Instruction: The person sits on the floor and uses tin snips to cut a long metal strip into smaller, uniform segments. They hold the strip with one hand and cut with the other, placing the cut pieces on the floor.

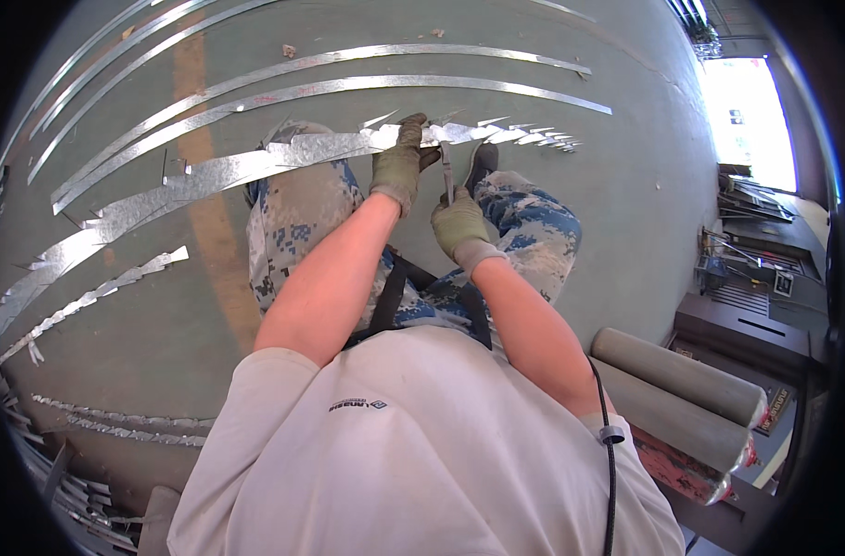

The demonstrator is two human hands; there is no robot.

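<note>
A long strip of shiny sheet metal [228, 169], its edge cut into bent, pointed tabs, curves across in front of me and passes over my left knee. My left hand [402, 167], in an olive work glove, is closed on this strip between my knees. My right hand [461, 222], gloved the same way, grips a narrow grey metal tool [447, 174]; its exact kind is hard to make out. The tool's far end reaches the strip just right of my left hand. Beyond it, the tabbed end runs on to the right, past my shoe [481, 165].
Several flat metal strips [376, 84] lie on the green floor [626, 213] ahead. Shorter tabbed strips [98, 292] lie at the left. Grey cylinders [682, 375] rest at my right, near a dark bench [751, 334]. A black cord [609, 463] hangs over my right arm.
</note>
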